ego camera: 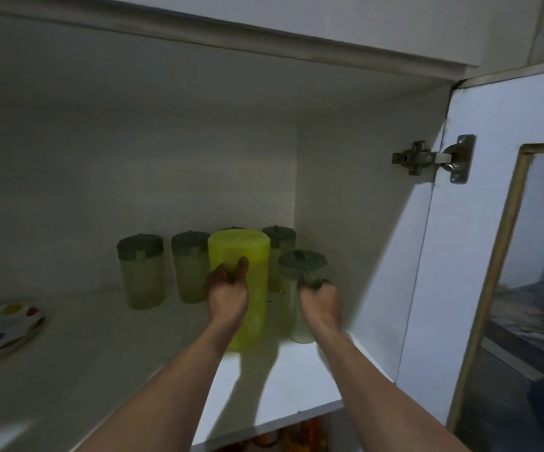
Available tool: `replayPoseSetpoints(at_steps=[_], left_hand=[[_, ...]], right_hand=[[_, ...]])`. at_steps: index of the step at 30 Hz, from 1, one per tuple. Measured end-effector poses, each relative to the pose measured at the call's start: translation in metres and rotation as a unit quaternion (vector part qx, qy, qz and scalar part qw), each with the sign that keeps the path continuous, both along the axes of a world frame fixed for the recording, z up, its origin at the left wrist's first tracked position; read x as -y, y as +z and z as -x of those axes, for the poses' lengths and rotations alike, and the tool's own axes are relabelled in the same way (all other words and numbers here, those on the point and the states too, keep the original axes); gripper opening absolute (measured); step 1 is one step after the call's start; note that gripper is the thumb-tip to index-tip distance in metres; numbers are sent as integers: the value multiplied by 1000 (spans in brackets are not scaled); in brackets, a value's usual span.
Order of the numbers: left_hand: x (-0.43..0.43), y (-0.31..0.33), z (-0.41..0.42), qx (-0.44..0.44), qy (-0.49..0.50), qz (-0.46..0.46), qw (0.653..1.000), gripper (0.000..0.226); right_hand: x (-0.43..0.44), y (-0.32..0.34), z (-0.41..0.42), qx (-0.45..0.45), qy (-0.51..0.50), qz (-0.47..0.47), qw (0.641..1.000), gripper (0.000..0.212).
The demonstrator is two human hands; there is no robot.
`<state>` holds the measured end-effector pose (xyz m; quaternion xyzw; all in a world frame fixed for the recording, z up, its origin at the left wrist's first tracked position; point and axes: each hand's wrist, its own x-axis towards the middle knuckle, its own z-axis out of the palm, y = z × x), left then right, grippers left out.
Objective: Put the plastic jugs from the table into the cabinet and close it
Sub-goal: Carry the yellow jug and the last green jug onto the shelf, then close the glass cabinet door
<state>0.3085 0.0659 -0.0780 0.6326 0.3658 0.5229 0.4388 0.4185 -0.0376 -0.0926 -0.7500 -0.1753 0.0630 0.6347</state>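
Note:
Both my arms reach into the open white cabinet, over its shelf (296, 386). My left hand (226, 291) grips a tall bright yellow-green plastic jug (251, 256) standing on the shelf. Just to the right, my right hand (321, 301) holds the handle of a pale green jug with a dark green lid (301, 265), also standing on the shelf. Further back stand three more pale jugs with dark lids: one on the left (140, 272), one beside it (189, 265), one at the back right (279, 243). Another lid peeks from behind the yellow jug.
The cabinet door (479, 223) stands open to the right on a metal hinge (434, 159). A plate with coloured dots (0, 331) lies at the shelf's left edge. Below the shelf front, orange and yellow items (283, 435) show on a lower level.

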Motion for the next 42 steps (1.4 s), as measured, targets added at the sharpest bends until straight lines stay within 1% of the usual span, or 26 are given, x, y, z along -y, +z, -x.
replayPoseSetpoints(at_steps=[2, 3, 8, 11, 15, 17, 18, 21, 24, 26, 27, 29, 30, 34, 36, 39, 42], left_hand=[[-11, -1, -13, -45, 23, -25, 998, 55], [-16, -2, -19, -53, 28, -31, 998, 56], [-28, -8, -41, -46, 30, -13, 998, 56], [-30, -8, -49, -31, 23, -11, 999, 56], [-33, -10, -57, -35, 21, -3, 999, 55], [-34, -10, -58, -40, 14, 2, 999, 50], [-34, -10, -58, -48, 10, -1, 999, 46], [-34, -7, -53, -84, 17, -17, 996, 64], [-30, -5, -43, -76, 37, -44, 995, 62], [-23, -4, -32, -101, 62, -58, 991, 66], [-18, -3, -26, -113, 72, -71, 988, 71], [-8, 3, -14, -125, 87, -96, 984, 79], [-1, 9, -5, -122, 88, -108, 983, 79], [15, 38, 28, -140, 79, -200, 966, 65], [30, 56, 45, -148, 65, -248, 955, 58], [62, 76, 69, -173, 24, -321, 931, 51], [99, 86, 99, -191, -37, -374, 907, 50]], right_hand=[[-10, -5, -11, -7, 2, -13, 1000, 12], [-14, -7, -17, -4, 2, -16, 1000, 13], [-28, -12, -37, 13, 10, -1, 1000, 19], [-33, -15, -42, 23, 17, 14, 999, 19], [-35, -12, -46, 35, 37, 53, 997, 18], [-34, -10, -47, 38, 48, 74, 995, 20], [-33, -9, -47, 38, 53, 86, 994, 23], [-30, -6, -45, 48, 65, 127, 989, 38], [-25, -2, -38, 83, 60, 180, 978, 59], [-18, 1, -32, 103, 43, 212, 971, 67], [-14, 4, -29, 108, 35, 224, 968, 66], [-4, 12, -19, 112, 27, 237, 965, 58], [3, 18, -10, 113, 27, 241, 964, 55], [34, 42, 21, 156, 26, 261, 952, 67], [60, 58, 44, 185, 35, 258, 948, 66], [107, 82, 78, 249, 44, 260, 932, 58], [157, 102, 118, 298, 42, 286, 910, 63]])
